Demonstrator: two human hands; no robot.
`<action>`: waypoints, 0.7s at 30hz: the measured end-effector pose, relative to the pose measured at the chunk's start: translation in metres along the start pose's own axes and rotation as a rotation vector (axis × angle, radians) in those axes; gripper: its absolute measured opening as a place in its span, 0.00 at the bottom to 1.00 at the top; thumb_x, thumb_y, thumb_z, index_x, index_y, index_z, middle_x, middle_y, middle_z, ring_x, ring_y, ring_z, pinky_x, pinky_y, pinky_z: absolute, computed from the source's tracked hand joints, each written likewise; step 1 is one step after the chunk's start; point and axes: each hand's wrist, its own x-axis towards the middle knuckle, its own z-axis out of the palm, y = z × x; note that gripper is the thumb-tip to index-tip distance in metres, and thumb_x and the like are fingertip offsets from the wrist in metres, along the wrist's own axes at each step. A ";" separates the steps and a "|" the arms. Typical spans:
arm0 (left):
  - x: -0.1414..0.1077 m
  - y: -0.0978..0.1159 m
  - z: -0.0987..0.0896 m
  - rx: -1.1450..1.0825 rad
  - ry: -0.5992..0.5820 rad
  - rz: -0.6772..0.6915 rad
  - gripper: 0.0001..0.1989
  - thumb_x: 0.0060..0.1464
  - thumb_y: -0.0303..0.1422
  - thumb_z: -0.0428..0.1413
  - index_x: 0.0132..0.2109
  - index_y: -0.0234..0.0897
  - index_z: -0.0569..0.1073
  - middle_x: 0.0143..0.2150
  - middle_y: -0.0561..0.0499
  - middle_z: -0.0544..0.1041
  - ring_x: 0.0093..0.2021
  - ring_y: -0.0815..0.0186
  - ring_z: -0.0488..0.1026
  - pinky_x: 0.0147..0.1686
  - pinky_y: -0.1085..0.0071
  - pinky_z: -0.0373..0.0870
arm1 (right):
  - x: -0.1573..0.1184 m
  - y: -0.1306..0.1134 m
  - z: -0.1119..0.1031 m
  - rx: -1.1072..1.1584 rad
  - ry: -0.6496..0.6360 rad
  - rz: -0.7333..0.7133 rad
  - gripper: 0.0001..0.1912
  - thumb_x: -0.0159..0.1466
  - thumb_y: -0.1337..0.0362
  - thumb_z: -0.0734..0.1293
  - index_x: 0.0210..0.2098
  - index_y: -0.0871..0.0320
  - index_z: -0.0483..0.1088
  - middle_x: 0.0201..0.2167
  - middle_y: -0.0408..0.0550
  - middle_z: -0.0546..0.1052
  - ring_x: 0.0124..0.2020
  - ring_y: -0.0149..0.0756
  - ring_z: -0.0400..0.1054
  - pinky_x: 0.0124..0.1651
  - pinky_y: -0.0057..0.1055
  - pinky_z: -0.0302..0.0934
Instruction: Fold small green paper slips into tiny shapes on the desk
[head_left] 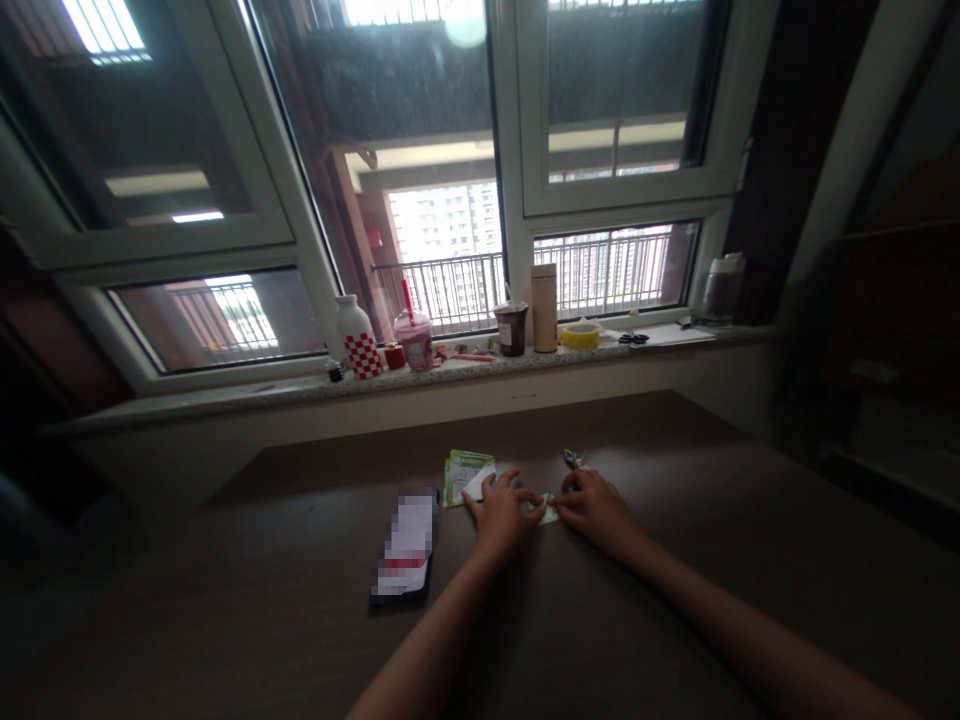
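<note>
A small white-and-green piece (550, 510), like paper or a packet, lies between my hands at the table's middle. My left hand (504, 512) has its thumb and fingertips at the piece's left side. My right hand (598, 510) pinches its right side, with the fingers curled. Just left of my left hand is a small stack of green-and-white cards or packets (459, 478), partly covered by a white sheet and the fingers. A small, multicoloured crumpled item (574, 459) sits just beyond my right hand; its kind is unclear.
A phone (407, 545) with a blurred screen lies on the dark table (300, 580). Along the windowsill stand a checkered bottle (362, 345), a pink drink cup (415, 340), a dark cup (511, 330), a tan flask (544, 308) and yellow tape (581, 336).
</note>
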 end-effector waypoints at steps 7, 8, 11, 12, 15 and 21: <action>-0.001 0.000 0.000 0.007 0.003 0.000 0.07 0.52 0.44 0.59 0.38 0.56 0.80 0.65 0.59 0.65 0.68 0.44 0.50 0.59 0.26 0.32 | 0.000 0.005 0.004 0.003 0.023 -0.024 0.11 0.62 0.61 0.67 0.43 0.43 0.79 0.47 0.51 0.72 0.53 0.46 0.63 0.56 0.44 0.58; -0.001 0.000 0.000 0.010 0.001 -0.004 0.07 0.52 0.44 0.60 0.38 0.56 0.80 0.65 0.58 0.64 0.68 0.45 0.50 0.59 0.27 0.31 | -0.001 0.006 0.005 0.011 0.032 -0.039 0.11 0.62 0.61 0.68 0.42 0.44 0.79 0.48 0.51 0.72 0.54 0.46 0.63 0.56 0.45 0.58; -0.002 0.001 -0.001 0.017 -0.005 -0.013 0.08 0.52 0.44 0.60 0.39 0.56 0.80 0.66 0.58 0.64 0.68 0.45 0.50 0.59 0.28 0.31 | -0.001 0.007 0.006 0.021 0.055 -0.071 0.10 0.61 0.62 0.68 0.41 0.45 0.79 0.49 0.51 0.72 0.56 0.47 0.62 0.57 0.46 0.57; -0.002 0.002 -0.001 0.018 -0.005 -0.015 0.08 0.52 0.44 0.60 0.39 0.56 0.80 0.66 0.58 0.64 0.68 0.46 0.50 0.59 0.28 0.31 | -0.001 0.007 0.006 0.019 0.060 -0.070 0.10 0.61 0.63 0.68 0.41 0.45 0.80 0.50 0.51 0.72 0.56 0.47 0.62 0.57 0.46 0.57; -0.002 0.002 -0.001 0.018 -0.004 -0.014 0.08 0.52 0.44 0.59 0.39 0.56 0.80 0.65 0.58 0.64 0.68 0.45 0.50 0.59 0.27 0.31 | -0.001 0.005 0.005 -0.002 0.061 -0.039 0.11 0.61 0.63 0.68 0.41 0.44 0.79 0.50 0.51 0.72 0.55 0.47 0.62 0.57 0.47 0.58; -0.001 0.001 0.000 0.023 -0.009 -0.003 0.07 0.52 0.43 0.60 0.39 0.56 0.80 0.65 0.58 0.64 0.68 0.46 0.50 0.59 0.27 0.31 | 0.000 0.000 0.001 -0.064 0.031 0.024 0.12 0.62 0.61 0.68 0.43 0.41 0.78 0.49 0.51 0.72 0.52 0.45 0.63 0.55 0.44 0.60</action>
